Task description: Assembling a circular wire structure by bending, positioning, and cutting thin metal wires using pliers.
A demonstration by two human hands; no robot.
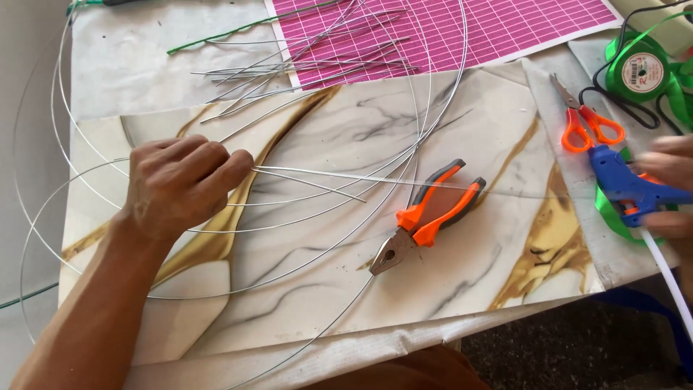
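Now left hand [180,184] pinches wire rods [310,179], pointing right w/ long axis horizontal.

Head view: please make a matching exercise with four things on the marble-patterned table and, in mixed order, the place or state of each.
Things:
1. orange-handled pliers
2. blue glue gun
3. orange-handled scissors
4. straight thin metal wires

Places or states:
A. held in the left hand
B. lying free at the table's middle
C. gripped by the right hand
D. lying beside the green ribbon spool

Pairs: 1-B, 2-C, 3-D, 4-A
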